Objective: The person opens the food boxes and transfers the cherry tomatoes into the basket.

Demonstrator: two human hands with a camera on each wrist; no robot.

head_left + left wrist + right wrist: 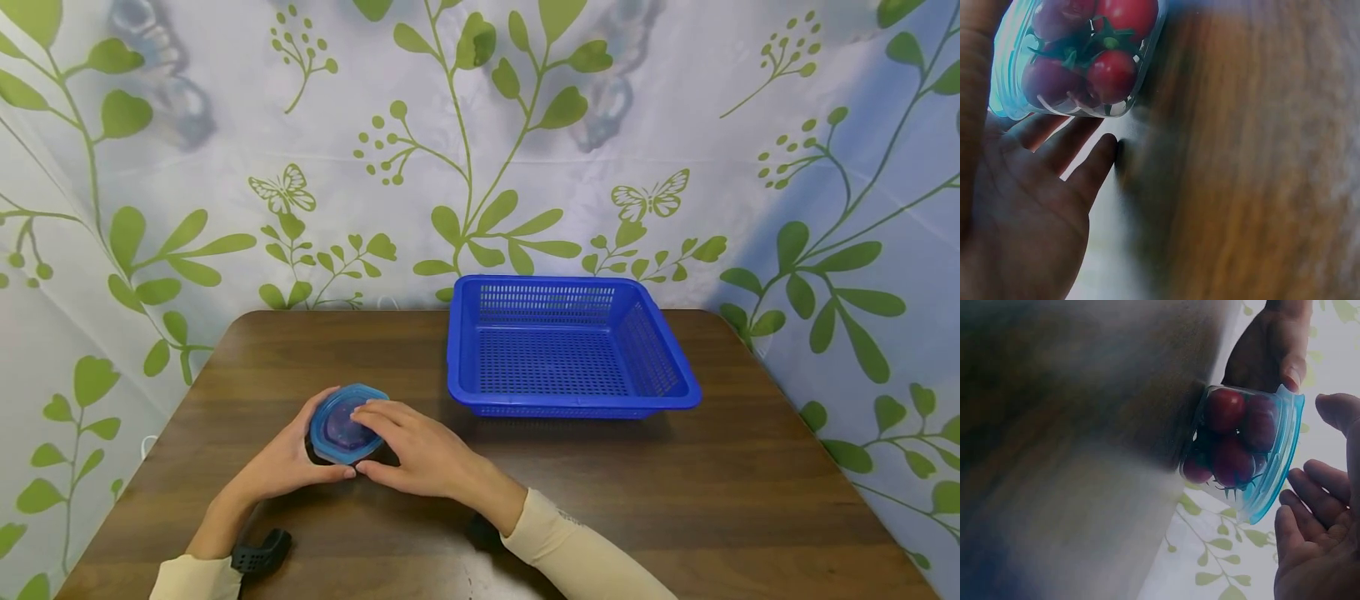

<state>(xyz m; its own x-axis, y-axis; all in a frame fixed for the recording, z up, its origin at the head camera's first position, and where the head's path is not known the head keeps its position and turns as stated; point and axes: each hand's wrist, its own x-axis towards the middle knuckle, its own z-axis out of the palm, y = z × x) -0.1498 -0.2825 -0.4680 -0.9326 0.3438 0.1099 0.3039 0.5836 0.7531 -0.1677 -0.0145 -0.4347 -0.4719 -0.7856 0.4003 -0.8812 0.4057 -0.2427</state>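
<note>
A clear plastic container (1213, 434) with a blue lid (327, 417) stands on the table at the left. Red cherry tomatoes (1112, 76) with green stems show through its wall in both wrist views. My left hand (281, 458) holds the container from its left side, thumb along the near side and fingers round the far side. Over the lid hovers my right hand (427, 454), its fingers loosely bent. In the right wrist view this right hand (1319, 544) is beside the lid with its fingers spread; whether the fingertips touch is hard to tell.
A blue perforated basket (573, 402) stands at the back of the brown wooden table (675, 500), right of the container. Behind the table hangs a white curtain (315, 133) with green leaves and butterflies. Dark devices (262, 552) are worn at the wrists.
</note>
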